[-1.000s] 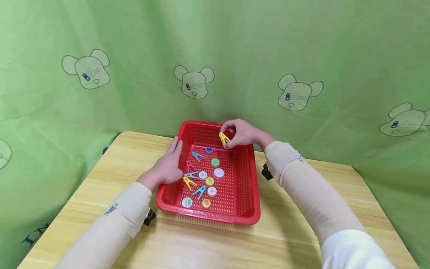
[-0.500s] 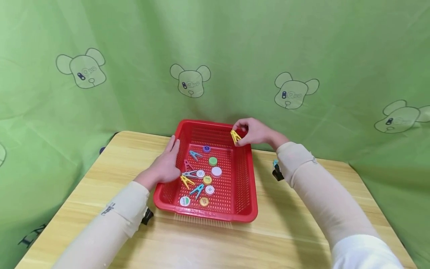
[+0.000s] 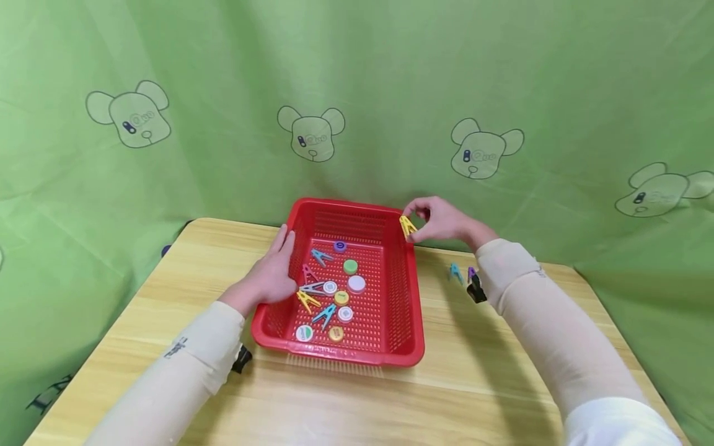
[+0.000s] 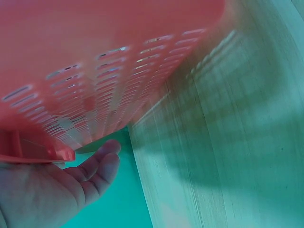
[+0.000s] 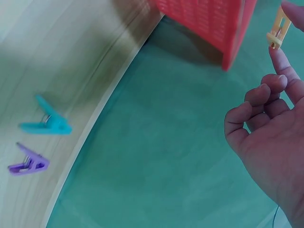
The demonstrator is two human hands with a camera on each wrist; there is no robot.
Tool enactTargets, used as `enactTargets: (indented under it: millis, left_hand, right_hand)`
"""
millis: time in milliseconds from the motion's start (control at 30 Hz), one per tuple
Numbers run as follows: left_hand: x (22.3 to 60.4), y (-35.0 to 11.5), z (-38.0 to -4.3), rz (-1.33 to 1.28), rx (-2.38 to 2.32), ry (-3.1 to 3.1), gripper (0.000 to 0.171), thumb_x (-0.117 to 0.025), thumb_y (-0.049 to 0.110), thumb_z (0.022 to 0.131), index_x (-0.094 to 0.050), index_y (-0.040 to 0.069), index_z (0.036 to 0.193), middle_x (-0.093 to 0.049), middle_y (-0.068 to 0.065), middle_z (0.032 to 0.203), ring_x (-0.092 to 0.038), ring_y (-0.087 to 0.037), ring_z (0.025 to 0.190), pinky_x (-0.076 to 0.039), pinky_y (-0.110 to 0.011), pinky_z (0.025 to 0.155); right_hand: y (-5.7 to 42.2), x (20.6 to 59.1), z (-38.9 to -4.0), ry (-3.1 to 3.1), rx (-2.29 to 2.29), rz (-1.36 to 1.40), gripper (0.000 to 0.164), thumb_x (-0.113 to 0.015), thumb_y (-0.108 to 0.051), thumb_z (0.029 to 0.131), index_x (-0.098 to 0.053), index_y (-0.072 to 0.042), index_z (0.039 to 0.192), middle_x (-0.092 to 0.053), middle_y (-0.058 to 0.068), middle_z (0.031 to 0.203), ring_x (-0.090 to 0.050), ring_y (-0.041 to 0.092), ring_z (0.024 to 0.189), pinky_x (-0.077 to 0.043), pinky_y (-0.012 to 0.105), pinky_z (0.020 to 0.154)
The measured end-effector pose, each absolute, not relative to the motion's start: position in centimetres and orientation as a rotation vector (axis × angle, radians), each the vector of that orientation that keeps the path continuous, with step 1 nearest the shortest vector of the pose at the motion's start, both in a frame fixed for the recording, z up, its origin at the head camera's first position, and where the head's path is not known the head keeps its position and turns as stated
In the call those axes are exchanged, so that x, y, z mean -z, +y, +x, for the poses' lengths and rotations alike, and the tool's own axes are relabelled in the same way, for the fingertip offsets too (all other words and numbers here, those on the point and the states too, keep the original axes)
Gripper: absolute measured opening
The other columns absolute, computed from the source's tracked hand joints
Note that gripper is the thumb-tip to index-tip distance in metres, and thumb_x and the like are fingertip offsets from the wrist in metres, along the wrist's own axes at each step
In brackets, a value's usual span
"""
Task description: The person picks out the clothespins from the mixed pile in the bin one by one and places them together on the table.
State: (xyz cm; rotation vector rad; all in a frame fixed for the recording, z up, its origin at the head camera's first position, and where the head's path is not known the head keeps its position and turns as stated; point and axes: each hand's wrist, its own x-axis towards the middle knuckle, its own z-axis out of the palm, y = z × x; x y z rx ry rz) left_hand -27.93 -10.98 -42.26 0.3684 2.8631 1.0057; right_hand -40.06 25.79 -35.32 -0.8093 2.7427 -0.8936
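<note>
Yellow clothespin [image 3: 408, 227] in the right hand [image 3: 443, 220]: pinched or loose?

Pinched, between thumb and index finger, at the far right corner of the red plastic basket [image 3: 340, 354]. From the right wrist, a gap shows between it and the rim.

And the left hand [image 3: 270, 272]?

Resting on the basket's left rim, fingers extended, not clenched. How firmly it presses, I can't tell.

What's inside?

Clothespins, mostly on the left: a light blue clothespin [image 3: 320, 256] farthest, then a pink clothespin [image 3: 308, 272], a gray clothespin [image 3: 310, 288], a second yellow clothespin [image 3: 307, 300] and a turquoise clothespin [image 3: 326, 314] nearer. Bottle caps [image 3: 356, 284] lie among them and farther right.

Anything outside?

Right of the basket, a teal clothespin [image 5: 50, 122] and a purple clothespin [image 5: 29, 164] lie near each other on the wooden table [image 3: 357, 402]. Green fabric [image 3: 390, 62] hangs on the far side.
</note>
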Motion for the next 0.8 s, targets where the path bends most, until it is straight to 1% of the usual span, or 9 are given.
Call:
enactTargets:
  millis: [100,333,500,700,800]
  left_hand:
    - [42.3,-11.0,-28.0,0.375,-0.990,2.873,0.110,-0.068,-0.005,0.075,-0.001,0.007,0.161,0.020,-0.001,0.164,-0.026,-0.041,0.143,-0.047,-0.048,0.101]
    - [42.3,-11.0,-28.0,0.380,-0.995,2.872,0.109,-0.068,-0.005,0.075,-0.001,0.006,0.161,0.020,-0.001,0.164,-0.026,-0.043,0.143,-0.049,-0.049,0.097]
    - [42.3,-11.0,-27.9,0.382,-0.985,2.876,0.110,-0.068,-0.005,0.074,-0.001,0.006,0.161,0.020,-0.001,0.164,-0.026,-0.043,0.142,-0.048,-0.049,0.099]
    - [42.1,-10.9,-27.9,0.384,-0.981,2.880,0.111,-0.069,-0.005,0.073,-0.001,0.006,0.160,0.019,-0.001,0.164,-0.024,-0.042,0.144,-0.044,-0.050,0.103]
    - [42.1,-10.9,-27.8,0.380,-0.996,2.872,0.111,-0.069,-0.005,0.073,-0.002,0.006,0.161,0.019,-0.002,0.164,-0.023,-0.042,0.144,-0.044,-0.051,0.102]
  right_hand:
    - [26.7,35.4,-39.8,2.757,0.892,-0.800,0.047,-0.087,-0.012,0.069,-0.067,-0.005,0.112,-0.046,0.009,0.084,-0.040,0.022,0.076,-0.037,0.035,0.066]
    - [28.9,35.5,-39.2,2.804,0.879,-0.762,0.045,-0.086,-0.010,0.070,-0.067,-0.005,0.111,-0.046,0.008,0.083,-0.041,0.022,0.074,-0.038,0.033,0.065]
    - [30.8,35.7,-38.9,2.825,0.876,-0.706,0.045,-0.086,-0.011,0.070,-0.067,-0.004,0.111,-0.046,0.007,0.083,-0.041,0.021,0.074,-0.039,0.032,0.066]
    - [32.8,36.0,-38.4,2.841,0.872,-0.668,0.048,-0.086,-0.014,0.072,-0.066,-0.004,0.114,-0.047,0.009,0.086,-0.041,0.021,0.075,-0.038,0.031,0.065]
    - [33.7,36.3,-38.3,2.826,0.892,-0.653,0.049,-0.085,-0.011,0.072,-0.065,-0.003,0.115,-0.047,0.011,0.087,-0.041,0.020,0.076,-0.038,0.029,0.064]
